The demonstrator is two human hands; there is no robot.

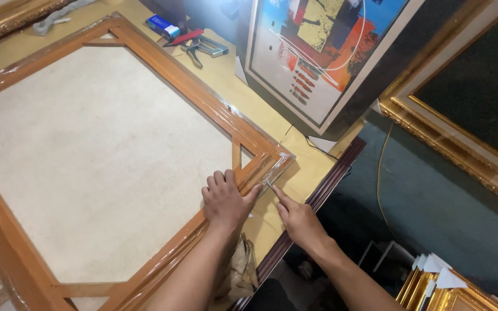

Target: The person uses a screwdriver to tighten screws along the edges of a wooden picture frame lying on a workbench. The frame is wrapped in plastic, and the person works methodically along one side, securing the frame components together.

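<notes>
Wrapped frame (145, 144), flat on table (312, 167), near corner toward hands: left hand (225, 201) flat on rail, fingers together; right hand (298, 219) nearer the corner, fingers pinching small blade (269, 184) at its edge.

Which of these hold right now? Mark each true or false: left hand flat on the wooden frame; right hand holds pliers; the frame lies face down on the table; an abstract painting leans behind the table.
1. The left hand rests flat on the wooden frame. True.
2. The right hand holds pliers. False: the pliers lie at the table's far edge; the hand pinches something small, too small to tell.
3. The frame lies face down. True: its back shows.
4. An abstract painting leans behind the table. True.
5. Both hands work the frame's far corner. False: the near right corner.
</notes>
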